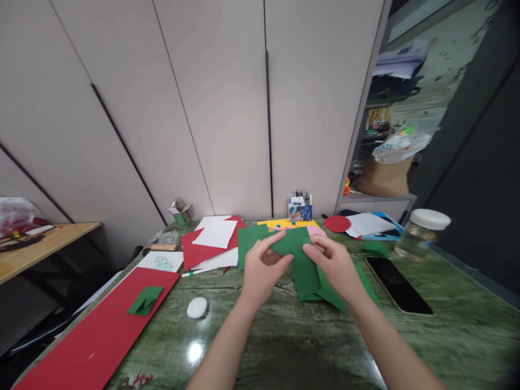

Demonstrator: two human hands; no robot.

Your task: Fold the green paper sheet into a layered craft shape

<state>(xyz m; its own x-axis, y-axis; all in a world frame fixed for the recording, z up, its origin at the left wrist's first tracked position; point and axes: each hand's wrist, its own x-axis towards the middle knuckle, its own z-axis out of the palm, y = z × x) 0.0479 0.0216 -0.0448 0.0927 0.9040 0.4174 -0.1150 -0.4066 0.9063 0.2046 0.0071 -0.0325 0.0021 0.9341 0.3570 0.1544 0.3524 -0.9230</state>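
Note:
Between my two hands a piece of green paper [293, 242] is held up over the table. My left hand [264, 265] grips its left side, thumb below and fingers curled behind. At the right edge, my right hand [335, 265] pinches the paper between thumb and fingers. Beneath and behind it lie more green sheets [306, 276], overlapping on the table, partly covered by my right hand and forearm. Another green sheet [252, 238] rests just behind my left hand. A small folded green paper [147, 300] sits on a long red sheet [101, 325] at the left.
A white oval object [197, 307] lies front left of my hands. On the right are a black phone [398, 284] and a lidded jar [420, 235] of liquid. Behind stand a box of markers [299, 208], white papers [216, 233], a red disc [337, 223] and a small carton [180, 214].

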